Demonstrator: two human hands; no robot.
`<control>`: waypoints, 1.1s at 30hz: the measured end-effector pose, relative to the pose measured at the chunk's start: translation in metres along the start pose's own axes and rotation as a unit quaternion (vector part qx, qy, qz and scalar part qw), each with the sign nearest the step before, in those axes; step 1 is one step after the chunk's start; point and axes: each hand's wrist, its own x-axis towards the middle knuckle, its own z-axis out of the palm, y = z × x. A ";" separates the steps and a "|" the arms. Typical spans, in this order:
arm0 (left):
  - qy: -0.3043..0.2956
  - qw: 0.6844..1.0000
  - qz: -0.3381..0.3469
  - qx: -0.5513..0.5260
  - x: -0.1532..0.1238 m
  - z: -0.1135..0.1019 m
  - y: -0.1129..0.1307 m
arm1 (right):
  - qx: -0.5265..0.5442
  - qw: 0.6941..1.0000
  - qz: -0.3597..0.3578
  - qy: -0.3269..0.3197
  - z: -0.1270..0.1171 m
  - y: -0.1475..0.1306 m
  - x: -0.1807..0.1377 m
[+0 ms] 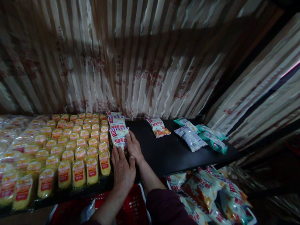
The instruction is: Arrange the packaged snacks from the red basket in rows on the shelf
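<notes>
A white snack bag (pixel 120 136) with red lettering stands at the front of a short row, beside the yellow packaged cakes. The fingers of my left hand (pixel 123 170) lie stretched out against its lower front, thumb apart. Along its right side my right hand (pixel 134 146) rests with straight fingers, touching the edge. Neither hand is wrapped round the bag. Behind it another white snack bag (pixel 117 122) of the same kind shows partly.
Several rows of yellow cakes (pixel 79 172) fill the left of the black shelf (pixel 159 157). Farther right lie a snack bag (pixel 158 127), a pale bag (pixel 190 138) and green bags (pixel 212 139). Below are a red basket (pixel 132 208) and piled snack bags (pixel 202 187). Printed sheeting (pixel 131 55) hangs behind.
</notes>
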 end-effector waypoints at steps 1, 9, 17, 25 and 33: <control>-0.002 1.000 -0.001 0.000 0.000 0.000 0.000 | -0.006 1.000 -0.001 0.002 0.000 -0.001 -0.001; -0.011 1.000 -0.005 -0.016 0.000 0.000 -0.003 | -0.086 0.996 0.030 -0.022 -0.002 -0.012 -0.008; 0.018 0.999 0.044 -0.024 -0.003 0.004 -0.011 | -0.038 0.998 0.051 0.004 -0.004 -0.012 -0.010; 0.016 0.990 0.138 0.011 -0.032 -0.005 -0.021 | -0.006 0.996 0.026 0.085 -0.019 -0.005 -0.055; -0.055 0.979 0.193 0.034 -0.087 -0.021 -0.052 | 0.052 0.985 -0.040 0.158 -0.016 0.008 -0.142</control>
